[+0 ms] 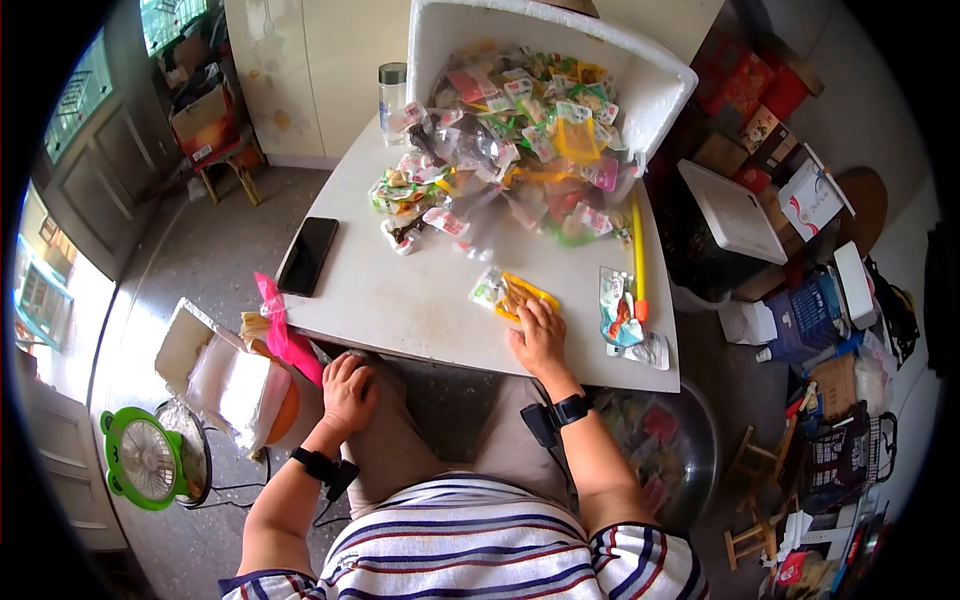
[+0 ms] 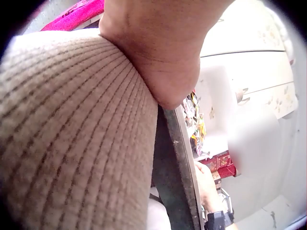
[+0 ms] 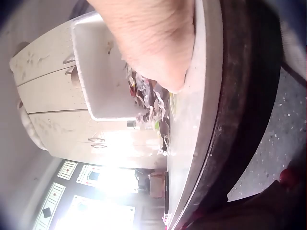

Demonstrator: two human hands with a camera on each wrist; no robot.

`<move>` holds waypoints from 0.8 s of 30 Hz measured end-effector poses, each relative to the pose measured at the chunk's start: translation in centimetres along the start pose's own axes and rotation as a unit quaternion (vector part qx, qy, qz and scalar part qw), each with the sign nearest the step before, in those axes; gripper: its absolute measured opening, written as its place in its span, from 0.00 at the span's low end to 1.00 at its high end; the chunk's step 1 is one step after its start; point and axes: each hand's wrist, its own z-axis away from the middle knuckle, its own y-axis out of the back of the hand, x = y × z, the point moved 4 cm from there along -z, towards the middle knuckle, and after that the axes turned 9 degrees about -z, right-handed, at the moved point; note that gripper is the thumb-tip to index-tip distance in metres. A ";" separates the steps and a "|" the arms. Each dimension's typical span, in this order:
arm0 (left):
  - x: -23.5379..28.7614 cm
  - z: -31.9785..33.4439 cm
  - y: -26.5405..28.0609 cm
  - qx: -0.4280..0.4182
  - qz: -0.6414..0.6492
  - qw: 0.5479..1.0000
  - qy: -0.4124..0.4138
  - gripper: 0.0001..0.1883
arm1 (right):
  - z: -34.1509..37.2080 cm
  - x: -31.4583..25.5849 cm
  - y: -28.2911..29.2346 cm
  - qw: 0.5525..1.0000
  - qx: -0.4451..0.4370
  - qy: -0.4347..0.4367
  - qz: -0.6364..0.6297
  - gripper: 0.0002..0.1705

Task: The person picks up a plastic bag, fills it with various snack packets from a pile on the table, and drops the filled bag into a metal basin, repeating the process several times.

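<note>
My right hand (image 1: 540,338) lies at the near edge of the white table (image 1: 400,305), its fingers resting on a small yellow-edged food packet (image 1: 515,296) with a white printed end. The packet lies flat and partly under the fingertips. In the right wrist view the back of the right hand (image 3: 153,48) hides the packet. My left hand (image 1: 350,392) rests on the left trouser leg (image 2: 81,129), holding nothing. Beyond the right hand, a heap of small snack packets (image 1: 480,150) spills out of a tipped white foam box (image 1: 655,75).
A blue-and-white packet (image 1: 618,305) and a yellow stick with an orange end (image 1: 638,260) lie at the table's right. A phone (image 1: 308,256) lies left, a glass bottle (image 1: 392,95) stands behind. A metal basin (image 1: 690,450) holding packets sits below right.
</note>
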 end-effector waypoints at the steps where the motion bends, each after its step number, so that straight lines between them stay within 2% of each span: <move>1: 0.0 0.0 -0.1 -0.002 0.002 1.000 -0.001 0.15 | 0.0 0.0 0.0 1.000 -0.001 -0.001 -0.003 0.23; 18: -0.2 0.2 -0.1 -0.001 0.011 1.000 0.008 0.13 | 0.1 0.2 -0.2 1.000 0.002 0.000 -0.023 0.24; 24: -0.4 0.5 0.0 0.002 0.008 1.000 0.028 0.16 | 0.2 0.2 -0.3 1.000 -0.005 -0.008 -0.009 0.24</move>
